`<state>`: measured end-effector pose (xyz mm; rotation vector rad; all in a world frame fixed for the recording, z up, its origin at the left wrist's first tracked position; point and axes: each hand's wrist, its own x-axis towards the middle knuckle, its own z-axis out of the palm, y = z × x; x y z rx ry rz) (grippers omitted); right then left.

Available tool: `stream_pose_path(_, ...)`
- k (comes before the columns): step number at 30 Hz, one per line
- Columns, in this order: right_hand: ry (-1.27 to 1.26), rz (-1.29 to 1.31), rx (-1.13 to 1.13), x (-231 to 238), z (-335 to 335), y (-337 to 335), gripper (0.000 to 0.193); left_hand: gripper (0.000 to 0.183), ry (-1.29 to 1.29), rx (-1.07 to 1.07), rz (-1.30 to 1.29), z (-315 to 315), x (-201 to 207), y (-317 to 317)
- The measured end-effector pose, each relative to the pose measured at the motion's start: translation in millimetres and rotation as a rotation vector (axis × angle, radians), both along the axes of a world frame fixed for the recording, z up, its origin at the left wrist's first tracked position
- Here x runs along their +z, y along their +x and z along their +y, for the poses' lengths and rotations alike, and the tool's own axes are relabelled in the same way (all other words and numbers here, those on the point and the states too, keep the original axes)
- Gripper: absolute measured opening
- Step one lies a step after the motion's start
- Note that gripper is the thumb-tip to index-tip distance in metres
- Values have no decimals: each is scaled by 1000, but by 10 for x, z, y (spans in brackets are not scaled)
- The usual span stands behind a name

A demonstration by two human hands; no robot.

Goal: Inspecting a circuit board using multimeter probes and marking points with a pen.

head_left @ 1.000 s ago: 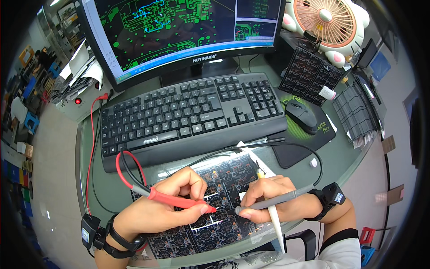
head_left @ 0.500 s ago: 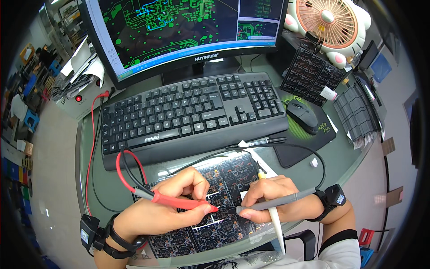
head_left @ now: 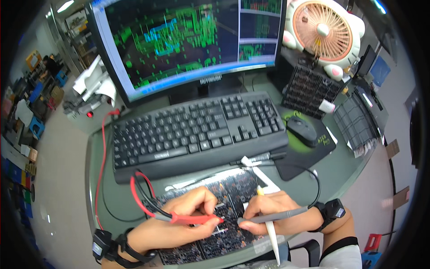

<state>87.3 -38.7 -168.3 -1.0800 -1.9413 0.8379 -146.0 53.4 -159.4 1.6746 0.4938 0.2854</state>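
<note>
My left hand (head_left: 186, 219) is closed around a red test probe (head_left: 193, 219), its tip over a dark circuit board panel (head_left: 179, 254) lying at the desk's front. My right hand (head_left: 277, 211) grips a grey test probe (head_left: 280, 215) that points left toward the red one. The tips of both probes are close above the board; whether they touch it I cannot tell. A white pen-like tool (head_left: 272, 240) with a yellow end also sits in the right hand, slanting down toward me. Red and black leads loop away from the probes.
Behind the board lies a black keyboard (head_left: 197, 130), with a monitor (head_left: 188, 49) showing a green circuit layout beyond. A mouse (head_left: 302, 130) rests on its pad at right. Past it are an upright board panel (head_left: 311, 89), a pink-and-white fan (head_left: 322, 29) and stacked boards (head_left: 358, 119).
The whole view has shifted, so the desk and monitor appear lower and blurred. Both hands keep their probes; the left hand and red probe appear slightly farther right and lower.
</note>
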Motion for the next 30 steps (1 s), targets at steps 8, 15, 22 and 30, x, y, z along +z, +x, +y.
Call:
stream_pose_path(8, -2, 4, -33, -61, -58, -2, 22, 25, -71, 60, -40, -64, -108, 22)
stream_pose_path(15, -17, 35, -43, -44, -67, -25, 22, 24, -83, 49, -45, -60, -124, 16)
stream_pose_path(22, -7, 14, -30, -22, 7, -1, 23, 22, -87, 66, -9, 5, -3, 40)
stream_pose_path(30, 2, 16, -13, -107, 2, 29, 24, 26, -145, 46, 6, 23, -27, 26)
